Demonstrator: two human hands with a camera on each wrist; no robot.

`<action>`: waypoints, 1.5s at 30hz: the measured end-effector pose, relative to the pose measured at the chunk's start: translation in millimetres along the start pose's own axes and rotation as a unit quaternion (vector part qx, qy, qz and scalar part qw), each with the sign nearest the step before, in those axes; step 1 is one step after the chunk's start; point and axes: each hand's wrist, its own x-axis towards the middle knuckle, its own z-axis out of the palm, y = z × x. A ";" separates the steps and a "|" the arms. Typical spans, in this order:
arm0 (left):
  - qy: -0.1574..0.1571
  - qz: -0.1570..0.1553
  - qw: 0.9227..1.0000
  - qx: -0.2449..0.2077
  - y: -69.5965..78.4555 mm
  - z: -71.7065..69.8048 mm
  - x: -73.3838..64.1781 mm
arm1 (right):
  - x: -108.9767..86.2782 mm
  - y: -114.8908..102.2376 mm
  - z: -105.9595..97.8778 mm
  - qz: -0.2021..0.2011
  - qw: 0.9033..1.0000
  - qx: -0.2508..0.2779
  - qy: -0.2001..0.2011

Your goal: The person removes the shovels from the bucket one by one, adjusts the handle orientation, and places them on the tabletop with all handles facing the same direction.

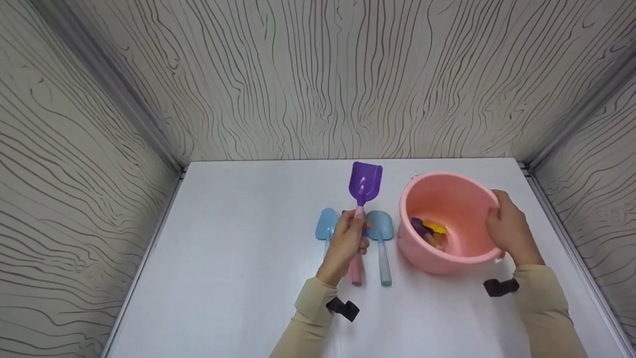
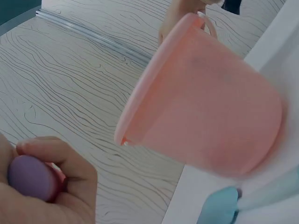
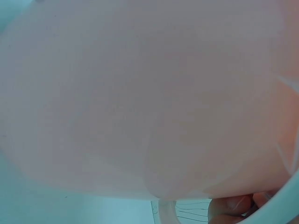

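My left hand (image 1: 344, 244) grips the pink handle of a toy shovel with a purple blade (image 1: 365, 182), raised above the table with the blade pointing away. The purple handle end (image 2: 29, 177) pokes out of the fist in the left wrist view. On the right, my right hand (image 1: 513, 226) holds the rim of a pink bucket (image 1: 432, 262), which leans with its mouth towards me. Purple and yellow pieces (image 1: 436, 227) lie inside it, too jumbled to tell their kind. The bucket wall (image 3: 140, 102) fills most of the right wrist view, with some fingers (image 3: 229, 207) below.
Between the left hand and bucket lies a teal shovel (image 1: 380, 226) with a pale handle. A light blue shovel (image 1: 326, 224) and a pink handle (image 1: 356, 272) are partly hidden by the left hand. Wood-patterned panels (image 1: 318, 79) enclose the white table (image 1: 223, 248).
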 end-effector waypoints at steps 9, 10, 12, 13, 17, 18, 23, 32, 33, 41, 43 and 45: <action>0.070 -0.008 0.993 0.096 -23.9 -34.9 -2.2 | -0.1 2.3 -2.9 -0.012 1.000 -0.010 0.011; 0.074 -0.010 0.993 0.096 -25.9 -37.1 -2.6 | -0.1 2.6 -3.1 -0.013 1.000 -0.010 0.012; 0.083 -0.018 0.992 0.097 -29.9 -40.8 -3.6 | 0.0 2.7 -3.1 -0.012 1.000 -0.006 0.010; 0.088 -0.021 0.991 0.099 -32.0 -42.4 -3.9 | 0.0 2.6 -2.9 -0.010 1.000 -0.005 0.009; 0.112 -0.027 0.988 0.099 -39.7 -49.6 -4.7 | 0.4 2.4 -1.8 -0.006 1.000 0.001 0.003; 0.117 -0.026 0.988 0.097 -41.5 -51.9 -4.6 | 0.6 2.4 -1.5 -0.005 1.000 0.001 0.002; 0.144 -0.020 0.985 0.095 -49.9 -66.0 -2.6 | 1.6 2.0 -1.0 -0.003 1.000 0.001 -0.003; 0.189 -0.012 0.967 0.173 -64.7 -86.8 1.4 | 2.3 0.4 -2.4 -0.007 1.000 0.002 0.000; 0.192 -0.012 0.965 0.179 -67.0 -88.7 1.4 | 2.1 0.3 -2.2 -0.006 1.000 0.002 0.001; 0.219 -0.012 0.951 0.216 -82.2 -102.7 0.5 | 1.2 1.7 -0.8 -0.016 1.000 -0.004 0.007; 0.227 -0.022 0.949 0.218 -85.2 -104.8 -0.6 | 1.0 2.3 -0.6 -0.014 1.000 -0.004 0.004; 0.233 -0.030 0.946 0.222 -87.7 -106.3 -1.0 | 0.9 2.1 -0.4 -0.011 1.000 -0.003 0.001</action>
